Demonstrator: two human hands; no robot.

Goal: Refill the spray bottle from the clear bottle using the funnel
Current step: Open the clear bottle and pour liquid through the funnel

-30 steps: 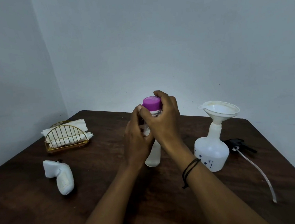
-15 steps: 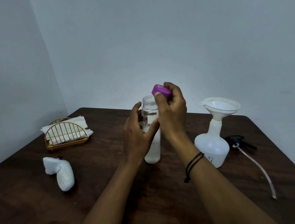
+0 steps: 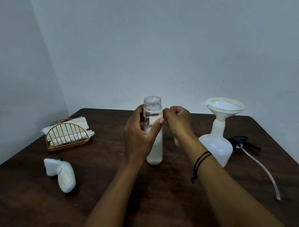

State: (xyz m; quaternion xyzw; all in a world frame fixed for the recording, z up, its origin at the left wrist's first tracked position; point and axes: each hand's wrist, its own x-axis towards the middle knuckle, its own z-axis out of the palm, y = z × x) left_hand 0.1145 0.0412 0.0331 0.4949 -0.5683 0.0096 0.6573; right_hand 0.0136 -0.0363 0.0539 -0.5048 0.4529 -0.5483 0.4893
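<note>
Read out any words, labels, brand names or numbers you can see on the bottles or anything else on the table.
No text here can be read.
Clear bottle, held by the left hand: pale printed marks on its side, too blurred to tell whether they are letters.
White bottle lying on its side: faint marks, too small to read.
Spray bottle, funnel, napkin holder: no writing visible.

From my feed the purple cap (image 3: 173, 111) is almost swallowed by the right hand (image 3: 179, 123), just a sliver showing right of the clear bottle (image 3: 153, 131). The left hand (image 3: 140, 137) covers that bottle's left side, and the spray bottle (image 3: 217, 147) hides part of the black trigger head (image 3: 240, 140) behind it.
</note>
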